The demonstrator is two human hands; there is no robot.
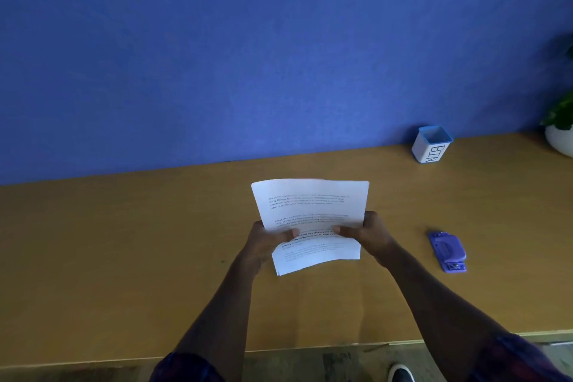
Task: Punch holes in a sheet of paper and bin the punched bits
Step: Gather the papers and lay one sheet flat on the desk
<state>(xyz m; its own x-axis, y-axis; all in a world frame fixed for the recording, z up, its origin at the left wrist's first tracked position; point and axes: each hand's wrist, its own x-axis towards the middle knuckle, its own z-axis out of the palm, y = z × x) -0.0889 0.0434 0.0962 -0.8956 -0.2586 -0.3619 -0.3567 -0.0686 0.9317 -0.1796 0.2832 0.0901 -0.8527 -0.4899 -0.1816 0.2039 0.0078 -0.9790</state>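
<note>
i see my left hand (269, 237) closed on the left side of the paper (313, 223), thumb on top and fingers below. the paper, which looks like a few printed sheets together, is held up over the middle of the table (124, 257), a little bent, with its long side running away from me toward the back edge. my right hand (366, 232) is closed on the right side of the paper in the same way. more to the right, apart from the hands, the hole punch (448, 251) lies flat near the right edge, its long axis also pointing away from me. the right hand is nearer to it, so i think the paper must go that way. the bin (431, 144) stands at the back edge, far right.
</note>
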